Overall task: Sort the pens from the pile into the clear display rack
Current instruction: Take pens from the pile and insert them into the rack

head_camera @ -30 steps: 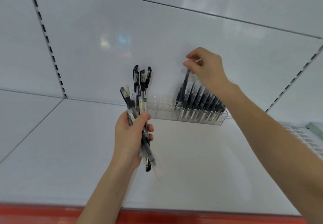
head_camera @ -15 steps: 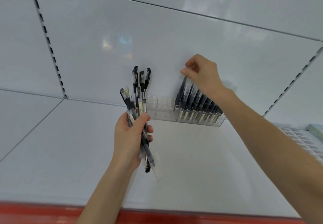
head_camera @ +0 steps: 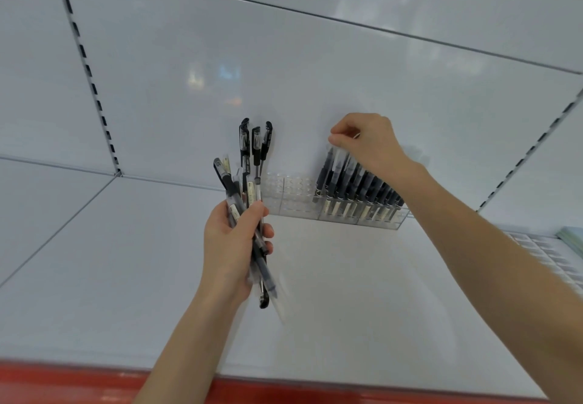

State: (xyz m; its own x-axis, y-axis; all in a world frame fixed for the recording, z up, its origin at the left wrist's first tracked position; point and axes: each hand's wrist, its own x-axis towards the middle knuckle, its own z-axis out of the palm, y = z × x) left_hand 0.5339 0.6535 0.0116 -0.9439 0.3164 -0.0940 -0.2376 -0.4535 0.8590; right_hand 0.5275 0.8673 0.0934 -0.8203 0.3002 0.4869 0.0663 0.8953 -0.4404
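1. Slotted upright (head_camera: 91,78) at far left, dark slots running down the white back panel. Below it, white shelf (head_camera: 94,261), with a red front edge (head_camera: 63,384) blurred along the bottom of the view.
2. Left hand (head_camera: 232,246) raised over the shelf, a little left of the middle, fingers and thumb curled tight round a bundle of pens (head_camera: 249,189), thumb laid across the front. Black caps fanned out above the fist; clear barrels and a dark end or two poking out beneath it, blurred.
3. Clear display rack (head_camera: 290,195) at the back of the shelf, close against the panel, just right of the bundle and behind it. Rows of unfilled holes in its left part, right part packed.
4. Racked pens (head_camera: 362,189) standing in close rows, dark caps up, all leaning the same way, pale labels showing through the front wall of the rack.
5. Right hand (head_camera: 366,142) above the left end of those rows, back of the hand toward the camera — thumb and forefinger pinched narrow on the top of a single pen (head_camera: 336,164). Lower end of that pen down among the racked ones, beside the unfilled holes; fully seated or not, impossible to tell.
6. Second slotted upright (head_camera: 536,145) slanting down the panel at right. Below it, on the next shelf section, a white gridded tray (head_camera: 542,252) and a pale green edge (head_camera: 572,236), too cropped to name.
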